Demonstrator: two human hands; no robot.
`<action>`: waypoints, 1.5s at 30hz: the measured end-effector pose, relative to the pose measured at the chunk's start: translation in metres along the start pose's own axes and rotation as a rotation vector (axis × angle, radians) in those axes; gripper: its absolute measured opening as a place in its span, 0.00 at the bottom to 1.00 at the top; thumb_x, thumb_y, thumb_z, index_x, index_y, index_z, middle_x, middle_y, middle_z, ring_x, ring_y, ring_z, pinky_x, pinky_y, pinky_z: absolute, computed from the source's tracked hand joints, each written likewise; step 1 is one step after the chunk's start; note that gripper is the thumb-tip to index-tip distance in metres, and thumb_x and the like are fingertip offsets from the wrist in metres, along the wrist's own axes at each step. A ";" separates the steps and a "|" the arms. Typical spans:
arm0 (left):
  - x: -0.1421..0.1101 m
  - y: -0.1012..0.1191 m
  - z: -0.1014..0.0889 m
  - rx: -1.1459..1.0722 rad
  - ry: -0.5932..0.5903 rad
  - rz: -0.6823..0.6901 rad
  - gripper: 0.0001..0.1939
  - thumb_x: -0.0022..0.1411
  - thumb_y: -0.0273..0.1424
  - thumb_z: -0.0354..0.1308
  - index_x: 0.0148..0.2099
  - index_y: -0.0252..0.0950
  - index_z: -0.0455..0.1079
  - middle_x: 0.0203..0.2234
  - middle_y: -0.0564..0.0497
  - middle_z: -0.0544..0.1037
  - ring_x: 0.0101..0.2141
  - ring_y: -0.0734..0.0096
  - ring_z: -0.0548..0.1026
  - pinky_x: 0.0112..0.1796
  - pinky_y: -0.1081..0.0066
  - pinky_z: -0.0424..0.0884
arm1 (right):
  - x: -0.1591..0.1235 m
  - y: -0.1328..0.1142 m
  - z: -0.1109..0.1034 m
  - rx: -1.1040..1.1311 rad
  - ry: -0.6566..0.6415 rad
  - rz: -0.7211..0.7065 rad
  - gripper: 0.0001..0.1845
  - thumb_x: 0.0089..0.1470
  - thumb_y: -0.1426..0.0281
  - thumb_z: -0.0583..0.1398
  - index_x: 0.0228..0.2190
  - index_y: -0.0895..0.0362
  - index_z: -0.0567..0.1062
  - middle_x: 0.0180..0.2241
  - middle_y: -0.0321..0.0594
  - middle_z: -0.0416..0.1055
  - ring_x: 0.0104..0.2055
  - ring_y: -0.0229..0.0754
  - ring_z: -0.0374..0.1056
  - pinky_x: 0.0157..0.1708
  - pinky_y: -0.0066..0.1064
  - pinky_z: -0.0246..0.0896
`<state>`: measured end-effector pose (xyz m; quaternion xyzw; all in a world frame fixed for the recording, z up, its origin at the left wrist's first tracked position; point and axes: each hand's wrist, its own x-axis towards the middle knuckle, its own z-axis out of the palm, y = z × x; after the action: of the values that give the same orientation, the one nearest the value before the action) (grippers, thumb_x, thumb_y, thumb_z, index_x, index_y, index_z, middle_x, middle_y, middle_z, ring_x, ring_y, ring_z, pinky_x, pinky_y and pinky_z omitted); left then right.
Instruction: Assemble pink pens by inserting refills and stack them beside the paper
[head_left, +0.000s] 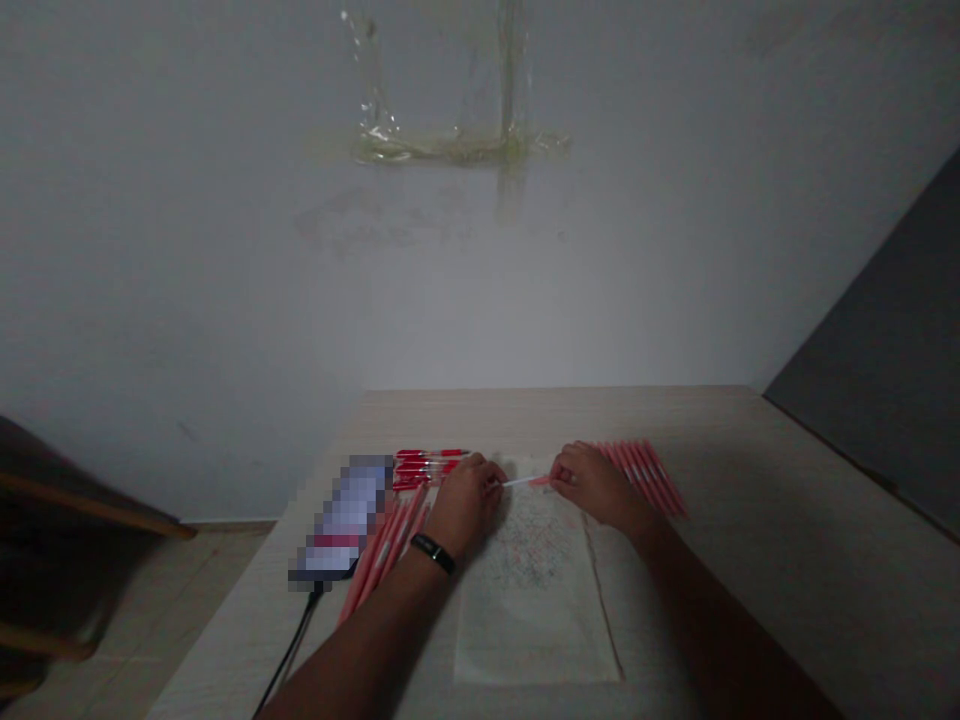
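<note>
Over the scribbled sheet, my left hand (466, 500) and my right hand (592, 484) face each other with fingers closed. A thin white stick, which looks like a pen refill (516, 482), runs from my left fingertips to a pink pen barrel (541, 480) pinched in my right fingers. Whether the refill sits inside the barrel is too small to tell. Below both hands lies the paper (536, 640), covered in fine pen marks. Just left of my left hand are several red pens (429, 467) and a bundle of pink pens (382, 550). Behind my right hand rests a row of pink pens (649, 475).
A phone (341, 520), its screen blurred, leans at the table's left side, and a black cable (296, 635) trails from it. The wooden table (750, 600) meets a grey wall (637, 250) with old tape (450, 150). Wooden furniture (97, 505) stands at the far left.
</note>
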<state>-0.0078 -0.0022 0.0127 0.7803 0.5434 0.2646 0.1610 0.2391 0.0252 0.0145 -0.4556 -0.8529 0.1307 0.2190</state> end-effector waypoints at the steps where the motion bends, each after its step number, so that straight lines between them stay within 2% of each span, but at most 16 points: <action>1: 0.000 0.000 0.000 0.003 -0.005 -0.004 0.09 0.60 0.23 0.57 0.38 0.38 0.77 0.36 0.48 0.74 0.40 0.66 0.73 0.41 0.70 0.66 | 0.001 -0.001 -0.001 0.010 0.029 -0.008 0.04 0.56 0.75 0.63 0.29 0.57 0.76 0.31 0.39 0.73 0.39 0.43 0.65 0.41 0.33 0.57; 6: 0.000 0.005 -0.001 0.015 -0.039 -0.012 0.09 0.59 0.22 0.57 0.39 0.37 0.78 0.36 0.47 0.75 0.39 0.66 0.73 0.40 0.70 0.66 | 0.001 -0.015 -0.005 0.093 0.111 -0.068 0.05 0.59 0.75 0.62 0.30 0.57 0.76 0.33 0.39 0.73 0.41 0.43 0.66 0.43 0.33 0.57; 10: -0.001 0.010 -0.003 -0.006 -0.092 0.049 0.11 0.58 0.21 0.57 0.40 0.37 0.78 0.36 0.46 0.76 0.39 0.66 0.73 0.41 0.70 0.67 | -0.001 -0.025 -0.001 0.121 0.038 -0.113 0.03 0.56 0.75 0.64 0.32 0.56 0.76 0.34 0.38 0.73 0.42 0.43 0.66 0.43 0.33 0.57; 15: -0.001 0.014 -0.003 -0.021 -0.147 0.102 0.11 0.58 0.22 0.57 0.40 0.38 0.78 0.36 0.47 0.76 0.40 0.65 0.73 0.41 0.70 0.67 | -0.002 -0.024 0.003 0.132 -0.040 -0.119 0.05 0.54 0.77 0.65 0.33 0.56 0.77 0.33 0.37 0.73 0.40 0.41 0.67 0.43 0.32 0.57; 18: -0.001 0.013 -0.001 -0.026 -0.127 0.104 0.10 0.59 0.23 0.58 0.40 0.38 0.78 0.36 0.47 0.76 0.39 0.66 0.73 0.40 0.71 0.67 | -0.003 -0.020 0.001 0.121 -0.064 -0.110 0.05 0.54 0.77 0.65 0.33 0.56 0.77 0.33 0.37 0.73 0.40 0.41 0.67 0.42 0.31 0.57; 23: 0.000 0.008 -0.004 -0.026 -0.027 0.015 0.09 0.62 0.27 0.56 0.44 0.36 0.75 0.37 0.47 0.76 0.38 0.67 0.74 0.39 0.70 0.67 | -0.005 -0.013 -0.003 0.090 -0.104 -0.064 0.04 0.52 0.78 0.64 0.30 0.58 0.76 0.31 0.38 0.73 0.38 0.41 0.67 0.39 0.30 0.56; 27: 0.001 0.005 -0.007 0.031 -0.016 -0.068 0.10 0.62 0.26 0.55 0.45 0.36 0.74 0.38 0.46 0.77 0.38 0.67 0.75 0.39 0.70 0.67 | -0.006 -0.010 -0.003 0.101 -0.136 -0.042 0.05 0.50 0.79 0.64 0.30 0.58 0.77 0.30 0.38 0.73 0.36 0.41 0.67 0.37 0.29 0.56; 39: 0.000 0.004 -0.009 0.134 -0.089 -0.214 0.12 0.67 0.32 0.52 0.48 0.34 0.71 0.42 0.42 0.79 0.39 0.65 0.78 0.37 0.71 0.65 | -0.005 -0.008 -0.002 0.088 -0.145 -0.022 0.03 0.52 0.77 0.63 0.28 0.58 0.75 0.30 0.39 0.74 0.36 0.41 0.68 0.37 0.29 0.55; 45: -0.001 0.006 -0.011 0.148 -0.143 -0.211 0.11 0.64 0.29 0.55 0.48 0.34 0.70 0.39 0.43 0.80 0.40 0.64 0.78 0.39 0.70 0.64 | -0.006 -0.010 -0.002 0.074 -0.139 -0.004 0.04 0.53 0.77 0.62 0.29 0.58 0.76 0.30 0.39 0.73 0.35 0.41 0.67 0.35 0.28 0.55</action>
<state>-0.0099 -0.0055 0.0242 0.7454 0.6276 0.1492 0.1683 0.2359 0.0150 0.0185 -0.4352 -0.8616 0.1929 0.1759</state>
